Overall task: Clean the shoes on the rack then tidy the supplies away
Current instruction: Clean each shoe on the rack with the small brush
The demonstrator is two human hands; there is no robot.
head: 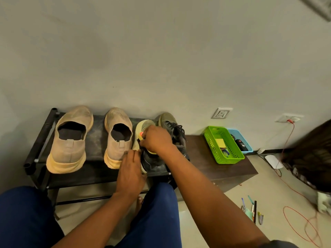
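Right hand (156,140) held a brush (141,136) on the green shoe (143,127), left hand (130,169) flat, steadying it; tan pair (69,140) at 9 o'clock looked dusty, baskets (222,145) not yet packed.

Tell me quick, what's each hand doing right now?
Left hand: open, fingers resting on the dark shoe.
Right hand: gripping a small yellow and orange item, pressed to that shoe.

Blk rack (93,149): 2 tan shoes (69,140), 2 olive sneakers (169,120)

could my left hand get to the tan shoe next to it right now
Probably yes. The left hand rests on the dark shoe, right beside the nearer tan shoe, with nothing between them.
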